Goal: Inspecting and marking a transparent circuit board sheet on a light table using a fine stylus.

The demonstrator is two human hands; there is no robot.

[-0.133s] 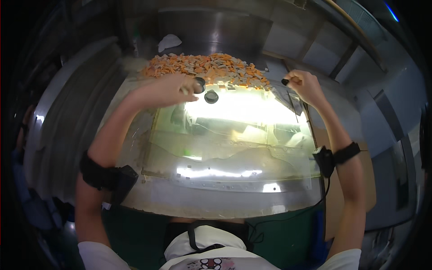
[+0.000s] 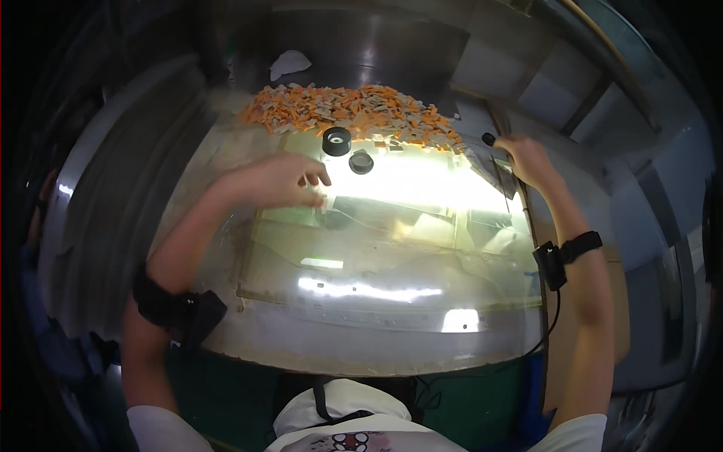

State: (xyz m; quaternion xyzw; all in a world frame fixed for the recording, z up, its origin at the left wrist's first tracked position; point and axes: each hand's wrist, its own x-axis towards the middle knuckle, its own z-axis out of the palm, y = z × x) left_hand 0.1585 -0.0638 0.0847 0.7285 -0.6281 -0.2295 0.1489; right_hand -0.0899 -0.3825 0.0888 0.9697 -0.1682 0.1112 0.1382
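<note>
My left hand hovers over the left side of the lit glass panel, slightly blurred. Its fingers curl apart and I see nothing held in them. Just beyond its fingertips stands a black ring-shaped piece with a pale centre. A second round black piece, shaped like a shallow cup, lies beside it to the right. At the panel's far right corner my right hand pinches a small black rounded object between thumb and fingers; its kind is unclear.
A heap of small orange and grey-beige flat pieces spreads along the panel's far edge. Behind it lies a crumpled white cloth or bag. Brown cardboard stands at the right. A black cable hangs from the right forearm's black strapped device.
My left hand has drawn back toward me, away from the two round black pieces. The right hand has shifted slightly right and nearer, with the small black object still in its fingers.
</note>
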